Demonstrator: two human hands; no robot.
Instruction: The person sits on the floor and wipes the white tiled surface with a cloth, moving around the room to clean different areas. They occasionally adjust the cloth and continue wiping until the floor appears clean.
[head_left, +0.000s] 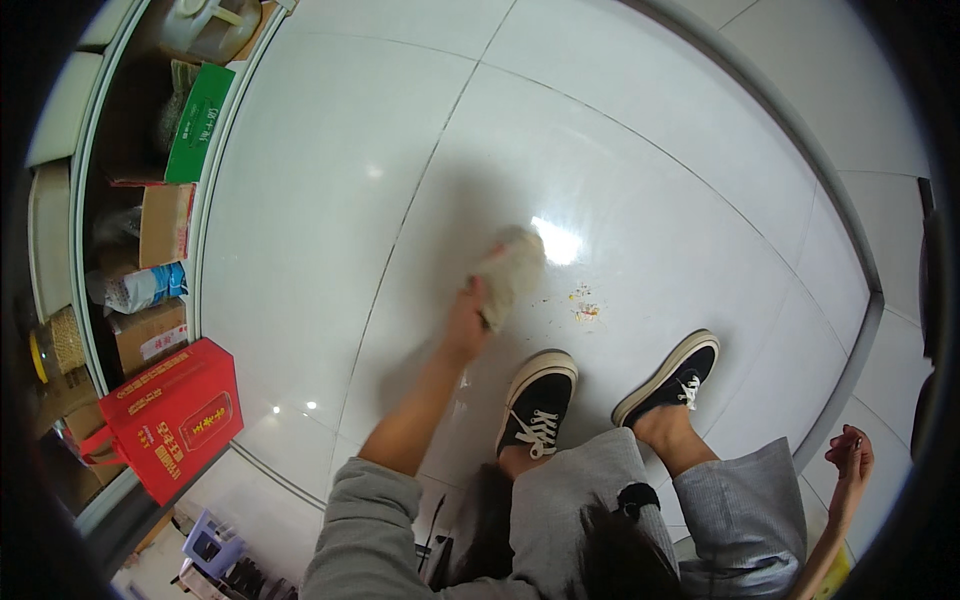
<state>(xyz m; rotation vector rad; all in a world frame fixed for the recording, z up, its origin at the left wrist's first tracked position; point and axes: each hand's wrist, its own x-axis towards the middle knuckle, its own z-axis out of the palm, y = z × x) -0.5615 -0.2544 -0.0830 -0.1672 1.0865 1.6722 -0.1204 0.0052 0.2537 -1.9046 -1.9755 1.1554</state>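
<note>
My left hand (470, 319) grips a pale beige cloth (515, 270), blurred, over the glossy white tiled floor (615, 172). To the right of the cloth lies a small patch of yellow, red and brown crumbs (585, 306), with a few specks scattered nearer the cloth. My right hand (853, 454) hangs out at the far right, fingers loosely curled with nothing seen in them. Both my feet, in black canvas shoes with white laces (541, 405), stand just below the crumbs.
Open shelving (206, 210) along the left holds a green box (201, 124), cardboard boxes (166, 225) and a plastic jug (214, 30). A red carton (176, 420) stands at its lower end. A grey raised strip (780, 112) curves along the right. A purple plastic stool (214, 541) is at lower left.
</note>
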